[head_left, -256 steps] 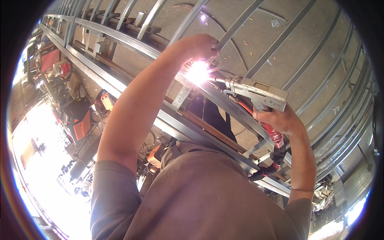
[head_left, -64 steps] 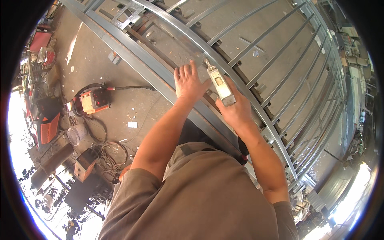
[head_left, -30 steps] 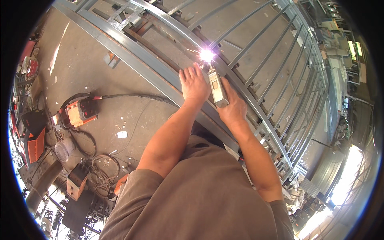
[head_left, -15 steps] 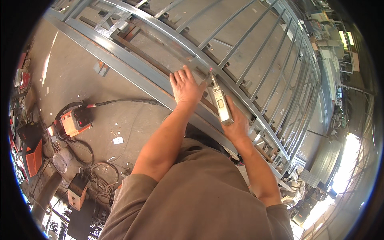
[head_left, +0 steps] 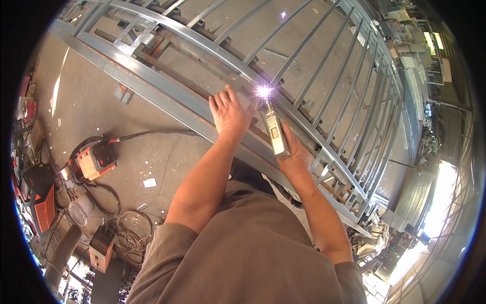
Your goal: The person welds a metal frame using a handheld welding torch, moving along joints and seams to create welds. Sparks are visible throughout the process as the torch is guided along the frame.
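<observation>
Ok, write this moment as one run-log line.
right hand: holding welding torch | arc: bright, at metal frame | left hand: fingers extended beside torch, contact unclear | floor: orange-and-black machine

A violet-white arc burns out part of the barred frame's near edge; daylight glares beyond its right corner; outer lines bend.

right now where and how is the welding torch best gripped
Probably by the rear of the welding torch, coming from the near right, where the right hand holds it. Its boxy body points forward and the bright arc glows at the narrow far tip, so the front looks unsafe.
</observation>
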Tool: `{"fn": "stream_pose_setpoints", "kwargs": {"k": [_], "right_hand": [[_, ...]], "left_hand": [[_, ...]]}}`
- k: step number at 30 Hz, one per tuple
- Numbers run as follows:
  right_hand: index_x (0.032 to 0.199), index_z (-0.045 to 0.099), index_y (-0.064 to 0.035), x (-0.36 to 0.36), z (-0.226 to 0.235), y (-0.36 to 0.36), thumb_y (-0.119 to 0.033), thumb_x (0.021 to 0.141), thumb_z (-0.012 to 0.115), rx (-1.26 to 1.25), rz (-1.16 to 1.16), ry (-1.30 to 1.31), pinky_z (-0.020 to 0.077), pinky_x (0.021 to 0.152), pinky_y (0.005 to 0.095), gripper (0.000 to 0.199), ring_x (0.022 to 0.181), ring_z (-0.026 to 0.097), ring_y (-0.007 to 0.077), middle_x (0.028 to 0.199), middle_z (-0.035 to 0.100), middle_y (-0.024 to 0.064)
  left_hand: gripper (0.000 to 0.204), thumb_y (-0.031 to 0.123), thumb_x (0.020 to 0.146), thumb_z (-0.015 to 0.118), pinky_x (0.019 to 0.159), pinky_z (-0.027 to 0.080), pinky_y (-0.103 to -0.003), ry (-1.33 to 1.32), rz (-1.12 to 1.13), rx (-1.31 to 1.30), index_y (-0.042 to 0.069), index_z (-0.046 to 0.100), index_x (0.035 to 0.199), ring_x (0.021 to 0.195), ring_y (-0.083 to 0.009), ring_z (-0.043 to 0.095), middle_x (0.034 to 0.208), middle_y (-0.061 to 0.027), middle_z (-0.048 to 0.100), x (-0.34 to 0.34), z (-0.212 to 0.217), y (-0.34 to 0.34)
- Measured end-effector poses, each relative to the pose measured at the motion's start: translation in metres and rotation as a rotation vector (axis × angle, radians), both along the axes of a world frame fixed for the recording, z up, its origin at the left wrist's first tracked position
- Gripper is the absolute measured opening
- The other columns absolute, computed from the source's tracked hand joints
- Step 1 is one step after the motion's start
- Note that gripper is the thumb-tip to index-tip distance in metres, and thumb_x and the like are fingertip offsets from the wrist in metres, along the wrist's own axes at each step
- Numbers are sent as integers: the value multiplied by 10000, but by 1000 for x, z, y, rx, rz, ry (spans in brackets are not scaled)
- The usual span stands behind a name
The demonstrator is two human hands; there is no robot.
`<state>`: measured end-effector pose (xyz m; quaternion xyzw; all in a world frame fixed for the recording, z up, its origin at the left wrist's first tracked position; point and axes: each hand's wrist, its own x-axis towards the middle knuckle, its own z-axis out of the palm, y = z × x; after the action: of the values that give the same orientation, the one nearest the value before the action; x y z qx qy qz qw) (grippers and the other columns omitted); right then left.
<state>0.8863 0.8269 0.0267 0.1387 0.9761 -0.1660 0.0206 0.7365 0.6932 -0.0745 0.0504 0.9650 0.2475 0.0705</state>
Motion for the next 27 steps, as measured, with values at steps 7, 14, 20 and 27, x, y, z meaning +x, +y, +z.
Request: {"fn": "stream_pose_setpoints", "kwargs": {"k": [7, 14, 20, 27], "right_hand": [[1582, 386, -311, 3, 5, 1, -142, 828, 752, -43, -13, -10, 566, 841, 522, 854, 970, 703, 421, 1108, 708, 154], [1573, 400, -306, 4, 9, 3, -147, 830, 751, -34, -34, -24, 571, 836, 511, 837, 976, 705, 403, 1096, 708, 141], [1565, 413, -322, 5, 9, 6, -161, 839, 751, -52, -42, -5, 572, 840, 502, 817, 974, 706, 398, 1087, 711, 134], [1580, 429, -320, 20, 43, 18, -158, 836, 750, -250, -143, -171, 537, 1011, 448, 826, 1223, 651, 396, 1346, 673, 184]], "left_hand": [[1066, 667, 837, 704, 1238, 205, -525, 30, 3, -19, -74, 382, 1531, 1357, -351, 467, 1374, -208, 548, 1, -1, 1], [1070, 688, 831, 698, 1236, 215, -520, 67, 9, -49, -72, 398, 1522, 1330, -345, 485, 1353, -202, 563, 1, -3, 1], [1077, 684, 822, 712, 1239, 220, -523, 61, -4, -57, -62, 387, 1527, 1329, -341, 490, 1353, -201, 566, 0, -1, 0], [1000, 602, 847, 728, 1265, 189, -489, 0, 8, -50, -14, 377, 1551, 1418, -333, 417, 1467, -185, 508, 2, -3, 2]]}}
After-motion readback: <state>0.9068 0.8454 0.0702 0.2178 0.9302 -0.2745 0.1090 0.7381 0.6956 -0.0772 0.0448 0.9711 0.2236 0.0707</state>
